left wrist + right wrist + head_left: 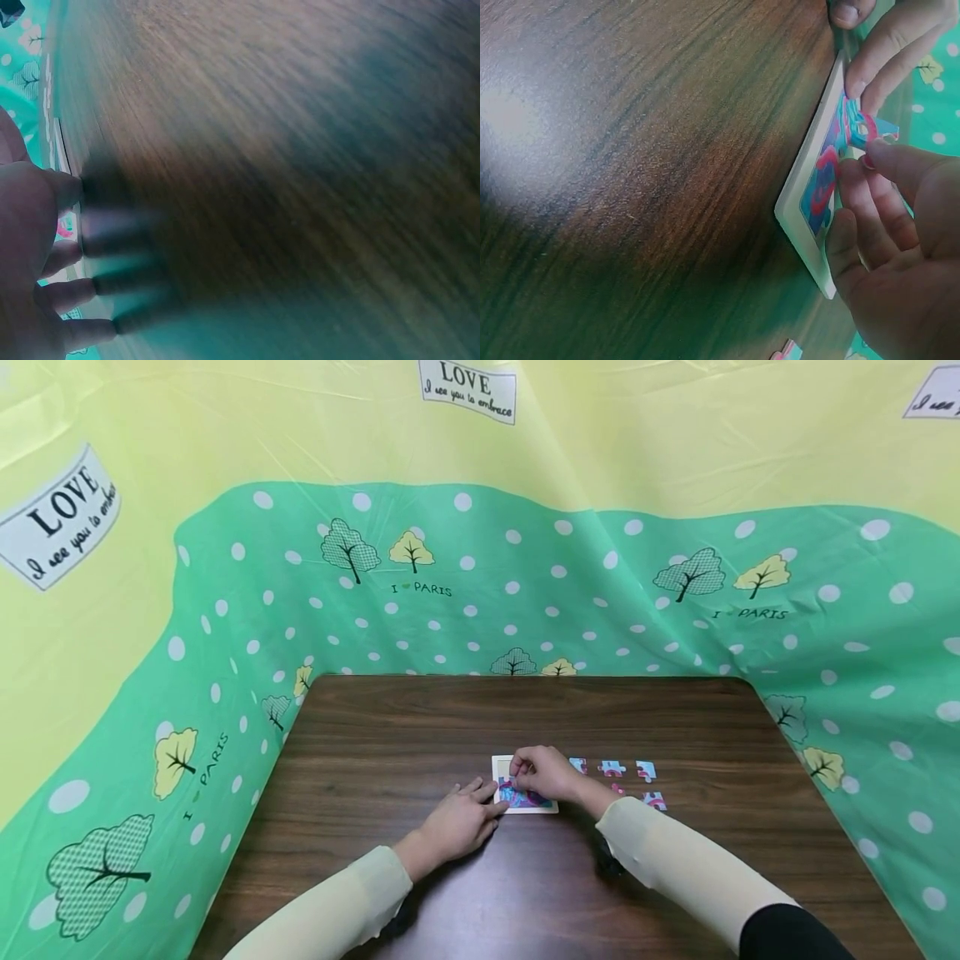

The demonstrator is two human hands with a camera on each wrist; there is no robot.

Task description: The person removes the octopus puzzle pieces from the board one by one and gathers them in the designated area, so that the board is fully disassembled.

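A small white-framed puzzle tray (525, 811) lies on the table with a blue, pink and purple picture partly filled in along its near side. My left hand (459, 820) rests at the tray's left edge, fingers fairly straight, two of them reaching over the rim; the left wrist view catches only part of this hand (30, 247). Above the tray, my right hand (546, 772) pinches a puzzle piece (871, 129) between thumb and finger. In the right wrist view that piece, blue and pink, is tilted up over the picture. Fingers hide part of it.
Several loose puzzle pieces lie right of the tray in two rows, among them one in the back row (612, 768), one at the far right (646, 770) and one nearer (655, 800). The brown wooden table (360, 735) meets a green and yellow curtain (480, 577) behind.
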